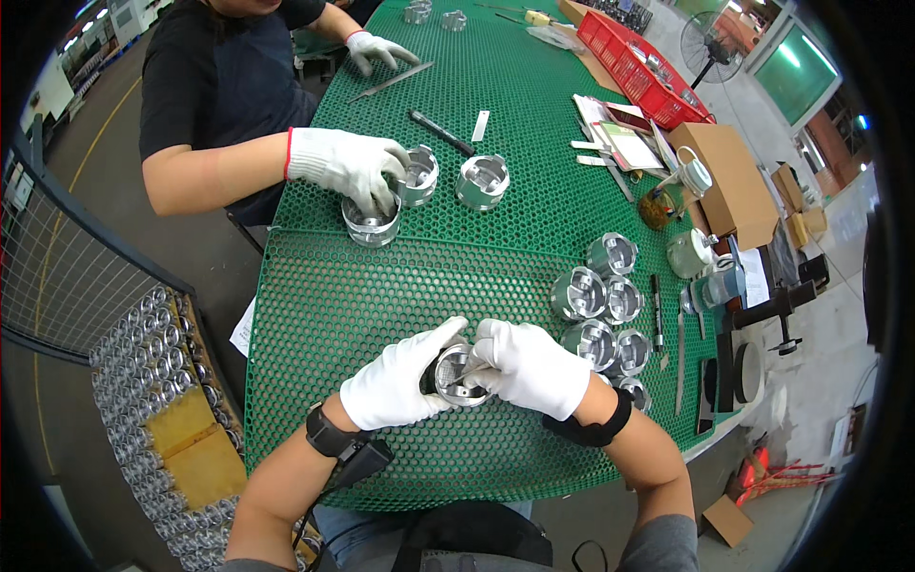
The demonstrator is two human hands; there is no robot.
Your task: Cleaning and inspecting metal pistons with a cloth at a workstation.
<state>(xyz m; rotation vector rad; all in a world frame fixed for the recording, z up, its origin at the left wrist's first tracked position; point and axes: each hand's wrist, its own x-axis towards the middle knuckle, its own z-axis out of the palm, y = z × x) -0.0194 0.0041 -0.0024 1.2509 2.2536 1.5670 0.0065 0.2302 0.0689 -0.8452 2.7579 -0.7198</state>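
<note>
My gloved left hand [400, 379] is wrapped round a silver metal piston [461, 374], held above the green mat with its hollow side up. At the piston's opening, my gloved right hand [527, 367] is closed in a pinch. Whatever its fingertips hold, if anything, is hidden. To the right of that hand stand several more pistons [579, 294] in a loose group. A black pen [657, 312] and a flat metal file [680, 362] lie beyond them.
Across the green perforated mat [315, 315], a co-worker's gloved hand [351, 167] reaches into another piston [371, 226]. Glass jars [688, 254], papers [624, 138] and a red crate [620, 62] line the right side. Trays of pistons [143, 381] stand at lower left.
</note>
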